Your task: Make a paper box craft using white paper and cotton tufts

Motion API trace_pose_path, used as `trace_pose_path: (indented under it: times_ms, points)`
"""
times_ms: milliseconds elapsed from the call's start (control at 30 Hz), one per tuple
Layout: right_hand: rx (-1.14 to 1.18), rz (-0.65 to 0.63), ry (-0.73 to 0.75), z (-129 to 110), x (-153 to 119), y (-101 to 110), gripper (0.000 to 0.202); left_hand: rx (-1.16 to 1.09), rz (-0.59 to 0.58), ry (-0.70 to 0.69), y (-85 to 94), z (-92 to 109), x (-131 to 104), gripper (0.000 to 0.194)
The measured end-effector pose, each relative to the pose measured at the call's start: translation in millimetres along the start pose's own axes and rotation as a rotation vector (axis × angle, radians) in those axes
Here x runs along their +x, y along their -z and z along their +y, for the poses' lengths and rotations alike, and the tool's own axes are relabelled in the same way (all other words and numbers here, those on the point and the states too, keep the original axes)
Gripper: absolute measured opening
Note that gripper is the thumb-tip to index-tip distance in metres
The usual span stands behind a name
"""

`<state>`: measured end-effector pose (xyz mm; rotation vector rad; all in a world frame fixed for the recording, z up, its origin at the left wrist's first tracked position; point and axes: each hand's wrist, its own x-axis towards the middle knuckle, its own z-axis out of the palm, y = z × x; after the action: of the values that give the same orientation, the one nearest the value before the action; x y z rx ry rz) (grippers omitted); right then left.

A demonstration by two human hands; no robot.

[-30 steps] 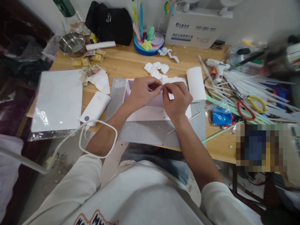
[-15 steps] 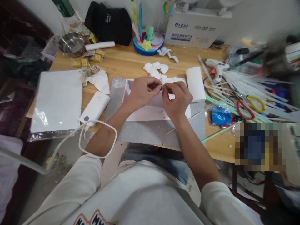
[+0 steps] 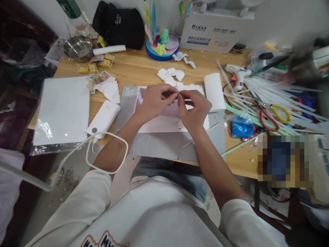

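My left hand (image 3: 158, 100) and my right hand (image 3: 194, 107) meet fingertip to fingertip, both closed in a pinch. Whatever sits between the fingertips is too small to make out. Beneath them lies a white paper box (image 3: 160, 125) with low walls, partly hidden by my hands. It rests on a grey cutting mat (image 3: 154, 144). Torn white paper pieces (image 3: 171, 74) lie just beyond the box. A thin wooden stick (image 3: 189, 143) lies on the mat by my right forearm.
A white power bank (image 3: 104, 118) with a looped cable lies left, beside bagged white sheets (image 3: 63, 109). Rightward are a curled white paper (image 3: 214, 92), a glue gun (image 3: 239, 75), scissors (image 3: 268, 120) and many translucent sticks (image 3: 282, 92). A clay-decorated blue dish (image 3: 163, 55) stands behind.
My fingertips have shifted slightly, and the right hand's fingers sit a little differently. The box and the surrounding things have stayed in place.
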<state>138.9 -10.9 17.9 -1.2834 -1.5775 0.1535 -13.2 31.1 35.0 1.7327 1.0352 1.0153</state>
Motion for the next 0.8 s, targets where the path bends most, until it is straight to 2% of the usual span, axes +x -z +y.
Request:
trace_pose_path:
  times_ms: [300,567,800]
  points:
    - [0.086,0.017,-0.06,2.4,0.2,-0.3,0.012,0.029,-0.002,-0.027,-0.1,-0.6,-0.3,0.009]
    - [0.124,0.061,-0.167,2.1,1.6,0.0,0.01,0.01,0.042,-0.076,-1.3,-5.0,2.6,0.002]
    - [0.201,0.062,-0.27,-0.9,4.0,1.4,0.011,0.049,0.052,-0.092,2.7,-5.8,6.1,0.005]
